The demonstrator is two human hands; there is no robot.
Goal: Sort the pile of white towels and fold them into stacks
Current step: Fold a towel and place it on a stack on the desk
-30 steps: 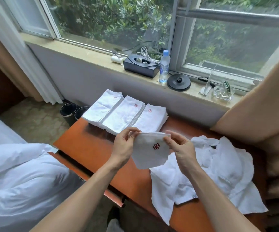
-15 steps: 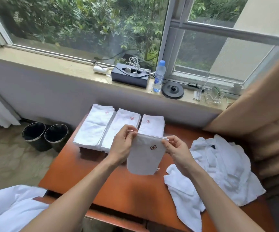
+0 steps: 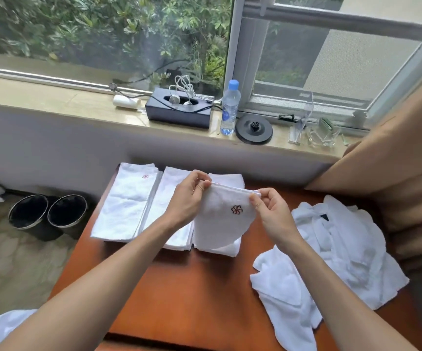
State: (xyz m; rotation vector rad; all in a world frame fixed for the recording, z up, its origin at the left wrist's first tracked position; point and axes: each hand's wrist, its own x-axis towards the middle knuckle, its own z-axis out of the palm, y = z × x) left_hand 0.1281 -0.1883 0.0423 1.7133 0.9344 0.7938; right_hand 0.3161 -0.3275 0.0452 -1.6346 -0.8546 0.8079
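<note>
On the far beige stone windowsill (image 3: 52, 102), a black rectangular box (image 3: 177, 115) holding white cables stands just left of a clear plastic water bottle with a blue cap (image 3: 229, 108) and a round black kettle base (image 3: 254, 129), while two round black waste bins (image 3: 28, 216) sit on the floor left of the orange-brown wooden surface (image 3: 179, 295).

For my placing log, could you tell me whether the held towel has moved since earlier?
Yes. The held towel has moved toward the window: it now overlaps the right-hand folded stack instead of hanging short of it.
</note>
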